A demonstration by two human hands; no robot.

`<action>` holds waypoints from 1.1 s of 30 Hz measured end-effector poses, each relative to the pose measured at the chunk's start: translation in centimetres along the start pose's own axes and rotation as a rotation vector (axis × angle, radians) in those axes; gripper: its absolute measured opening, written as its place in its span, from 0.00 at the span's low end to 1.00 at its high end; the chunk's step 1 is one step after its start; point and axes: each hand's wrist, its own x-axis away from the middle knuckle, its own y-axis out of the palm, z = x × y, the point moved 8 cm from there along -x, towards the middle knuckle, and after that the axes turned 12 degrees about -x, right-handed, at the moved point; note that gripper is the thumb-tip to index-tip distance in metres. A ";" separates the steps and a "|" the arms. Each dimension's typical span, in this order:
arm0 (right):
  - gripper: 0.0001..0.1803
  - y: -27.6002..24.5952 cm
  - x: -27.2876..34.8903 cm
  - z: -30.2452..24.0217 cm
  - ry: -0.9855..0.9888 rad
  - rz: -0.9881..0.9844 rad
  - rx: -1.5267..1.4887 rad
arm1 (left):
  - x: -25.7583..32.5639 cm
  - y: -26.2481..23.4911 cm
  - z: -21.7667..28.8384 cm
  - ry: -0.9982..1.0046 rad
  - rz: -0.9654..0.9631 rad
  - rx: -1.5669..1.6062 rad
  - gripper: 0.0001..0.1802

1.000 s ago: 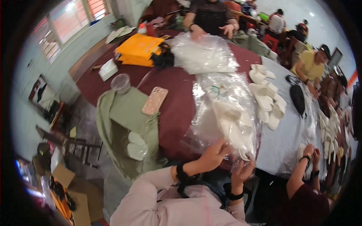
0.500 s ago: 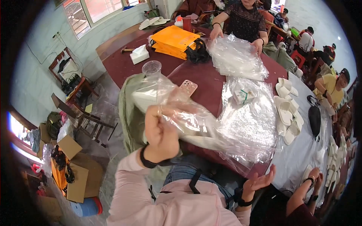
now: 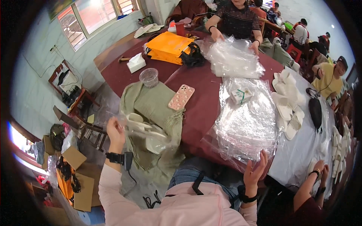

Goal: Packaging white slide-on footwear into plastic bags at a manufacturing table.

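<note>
My left hand (image 3: 116,131) is closed on the edge of a clear plastic bag, out over the left side of the table. Pale slippers (image 3: 149,130) show through the bag, blurred by motion, above an olive-green sack (image 3: 149,101) that drapes off the table edge. Close to the front edge, my right hand (image 3: 254,171) is open with fingers apart and nothing in it. Just beyond it lies a stack of clear plastic bags (image 3: 245,120), with a small white and green box (image 3: 241,95) on top. A pink patterned phone (image 3: 181,97) rests beside the sack.
A person opposite handles more clear bags (image 3: 235,56). Orange bags (image 3: 167,47), a tissue pack (image 3: 136,63) and a plastic tub (image 3: 149,77) stand on the round table. White slippers (image 3: 288,101) line the right side. A co-worker's hands (image 3: 318,171) are at lower right; cardboard boxes (image 3: 83,192) stand lower left.
My left hand has swung left and down with the bag of slippers, from over the table to the sack. The phone and sack are now uncovered. My right hand has risen slightly.
</note>
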 end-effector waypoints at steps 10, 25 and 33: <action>0.31 2.1 -0.2 4.5 0.242 -0.208 0.172 | -2.1 3.5 -12.1 -0.038 -0.001 -0.625 0.06; 0.34 4.5 1.5 7.9 0.269 -0.311 0.431 | 12.3 28.9 -7.8 0.805 -0.499 -1.175 0.38; 0.31 5.9 2.7 8.7 0.337 -0.358 0.563 | 24.2 39.0 -17.8 0.881 -1.047 -1.134 0.31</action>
